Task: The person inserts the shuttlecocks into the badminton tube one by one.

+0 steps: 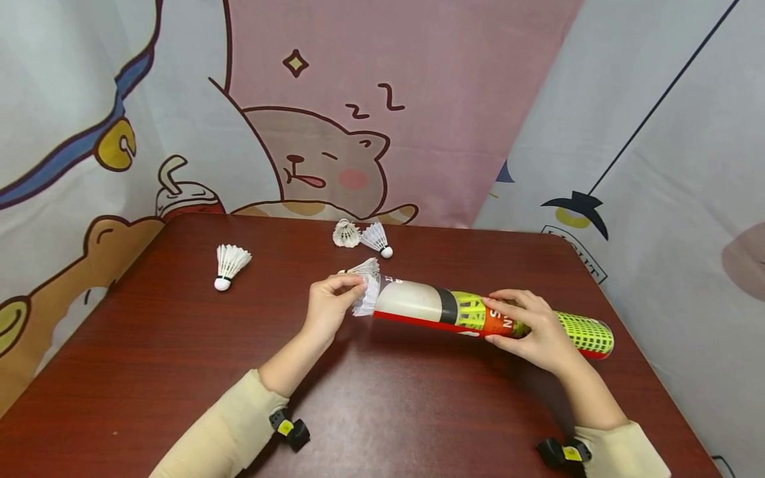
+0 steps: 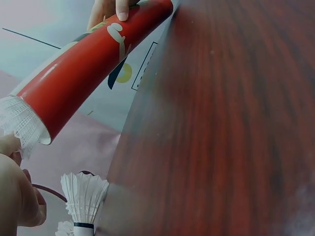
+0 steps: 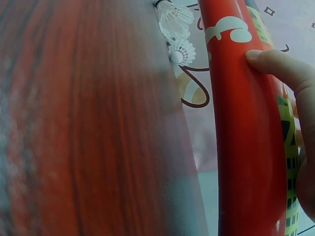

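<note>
My right hand [image 1: 534,328] grips a shuttlecock tube [image 1: 412,302] around its middle, thumb on the near side. The tube is held tilted over the table, red along one side, with yellow-green skirts [image 1: 588,334] showing at its right end. At the tube's left mouth, my left hand [image 1: 325,309] pinches a white shuttlecock [image 1: 366,300] by its mesh skirt. Part of that skirt overlaps the mouth, and its cork is hidden. In the left wrist view the same skirt [image 2: 19,120] sits right at the tube's rim, beside the fingertips.
A white feather shuttlecock [image 1: 232,264] stands cork-down at the left of the brown table [image 1: 179,345]. Two more, one on end [image 1: 346,234] and one on its side [image 1: 376,238], are near the back edge. Another [image 1: 367,267] shows just behind the left hand. A printed curtain [image 1: 442,133] hangs behind.
</note>
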`<state>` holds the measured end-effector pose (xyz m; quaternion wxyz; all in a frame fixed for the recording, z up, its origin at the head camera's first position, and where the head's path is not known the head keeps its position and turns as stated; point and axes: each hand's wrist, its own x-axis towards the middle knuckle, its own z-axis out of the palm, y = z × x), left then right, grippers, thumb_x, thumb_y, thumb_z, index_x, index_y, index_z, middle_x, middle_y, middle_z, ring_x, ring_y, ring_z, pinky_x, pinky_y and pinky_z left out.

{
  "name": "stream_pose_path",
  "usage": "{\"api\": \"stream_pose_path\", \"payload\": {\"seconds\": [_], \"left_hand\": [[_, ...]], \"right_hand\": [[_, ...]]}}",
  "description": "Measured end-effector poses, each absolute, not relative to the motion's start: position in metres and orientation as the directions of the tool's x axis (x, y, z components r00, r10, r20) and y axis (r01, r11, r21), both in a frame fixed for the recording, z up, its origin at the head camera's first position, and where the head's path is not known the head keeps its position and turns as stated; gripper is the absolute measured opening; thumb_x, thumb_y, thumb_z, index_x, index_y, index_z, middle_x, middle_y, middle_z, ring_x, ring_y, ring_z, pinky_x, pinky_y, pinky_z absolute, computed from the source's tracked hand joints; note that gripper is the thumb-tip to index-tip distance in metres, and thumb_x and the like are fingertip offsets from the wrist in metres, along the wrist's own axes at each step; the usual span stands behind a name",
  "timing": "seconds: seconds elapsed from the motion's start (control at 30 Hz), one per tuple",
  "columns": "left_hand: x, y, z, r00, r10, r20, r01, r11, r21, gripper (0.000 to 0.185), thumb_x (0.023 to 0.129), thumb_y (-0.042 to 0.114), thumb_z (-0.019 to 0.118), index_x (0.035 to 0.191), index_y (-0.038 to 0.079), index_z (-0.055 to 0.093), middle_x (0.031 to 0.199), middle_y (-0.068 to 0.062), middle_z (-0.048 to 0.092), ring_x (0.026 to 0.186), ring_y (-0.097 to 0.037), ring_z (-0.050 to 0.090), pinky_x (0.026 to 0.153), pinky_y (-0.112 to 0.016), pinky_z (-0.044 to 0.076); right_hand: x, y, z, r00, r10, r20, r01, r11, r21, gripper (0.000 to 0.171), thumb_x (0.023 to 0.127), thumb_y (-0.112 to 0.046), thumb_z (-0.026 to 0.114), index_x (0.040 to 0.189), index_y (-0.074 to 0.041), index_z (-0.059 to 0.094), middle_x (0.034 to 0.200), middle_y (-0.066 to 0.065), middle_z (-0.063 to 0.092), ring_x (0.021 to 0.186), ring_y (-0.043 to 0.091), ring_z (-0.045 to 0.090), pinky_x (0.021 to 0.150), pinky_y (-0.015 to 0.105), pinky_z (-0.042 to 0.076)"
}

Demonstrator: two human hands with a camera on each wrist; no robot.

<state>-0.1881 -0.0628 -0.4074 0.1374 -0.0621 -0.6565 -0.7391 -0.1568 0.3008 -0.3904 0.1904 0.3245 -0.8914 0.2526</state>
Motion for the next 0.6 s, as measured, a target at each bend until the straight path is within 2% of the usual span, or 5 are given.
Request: {"api": "stream_pose_path", "payload": {"seconds": [0.17, 0.27, 0.4, 0.6], "left_hand": [[-0.1914, -0.0668, -0.4093, -0.942, -0.089, 0.323, 0.321, 0.029, 0.947, 0.011, 0.074, -0.006, 0.077, 0.085, -0.006, 0.074, 0.078, -0.007, 0.068, 0.078, -0.009, 0.055, 0.066, -0.018, 0.042], [-0.1924, -0.0691, -0.4094, -0.942, -0.076, 0.327, 0.322, 0.067, 0.944, 0.010, 0.073, -0.006, 0.078, 0.083, -0.004, 0.075, 0.077, -0.007, 0.067, 0.076, -0.009, 0.054, 0.064, -0.019, 0.042], [-0.1917, -0.0694, -0.4080, -0.950, -0.067, 0.305, 0.302, 0.048, 0.952, 0.010, 0.073, -0.007, 0.076, 0.083, -0.006, 0.074, 0.073, -0.004, 0.066, 0.069, -0.009, 0.052, 0.055, -0.018, 0.041], [-0.1867, -0.0633, -0.4055, -0.980, -0.038, 0.194, 0.194, -0.014, 0.981, 0.012, 0.076, -0.005, 0.075, 0.087, -0.009, 0.072, 0.070, 0.001, 0.067, 0.062, -0.007, 0.054, 0.053, -0.019, 0.043]], "right_hand": [[-0.1566, 0.3008, -0.3904, -0.718, -0.488, 0.496, -0.675, 0.663, -0.325, 0.073, 0.059, -0.015, 0.091, 0.127, -0.021, 0.064, 0.122, 0.002, 0.057, 0.111, 0.020, 0.046, 0.083, 0.046, 0.038], [-0.1565, 0.3007, -0.3905, -0.710, -0.493, 0.503, -0.683, 0.658, -0.318, 0.074, 0.059, -0.014, 0.091, 0.127, -0.020, 0.064, 0.122, 0.002, 0.057, 0.110, 0.021, 0.047, 0.082, 0.047, 0.038], [-0.1567, 0.3005, -0.3906, -0.699, -0.498, 0.514, -0.693, 0.650, -0.313, 0.074, 0.058, -0.012, 0.092, 0.127, -0.019, 0.064, 0.122, 0.003, 0.057, 0.110, 0.021, 0.047, 0.082, 0.046, 0.038], [-0.1571, 0.3003, -0.3897, -0.682, -0.501, 0.532, -0.708, 0.633, -0.312, 0.074, 0.058, -0.011, 0.091, 0.126, -0.016, 0.065, 0.122, 0.004, 0.058, 0.110, 0.020, 0.048, 0.081, 0.044, 0.039]]}}
